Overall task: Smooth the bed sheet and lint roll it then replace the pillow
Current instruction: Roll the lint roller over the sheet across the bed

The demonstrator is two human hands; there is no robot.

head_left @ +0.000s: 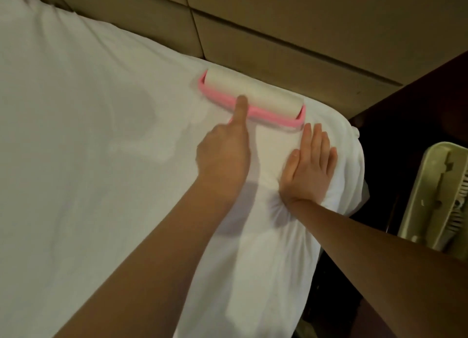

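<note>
Right hand (310,170) lies flat, fingers together, on the sheet (76,160) near its far right corner, probably pinning the cloth taut against the roller's drag. Left hand (222,155) is curled round the mostly hidden handle, index finger stretched onto the roller (253,97). The roller lies just beyond both hands, along the headboard (278,33) edge.
</note>
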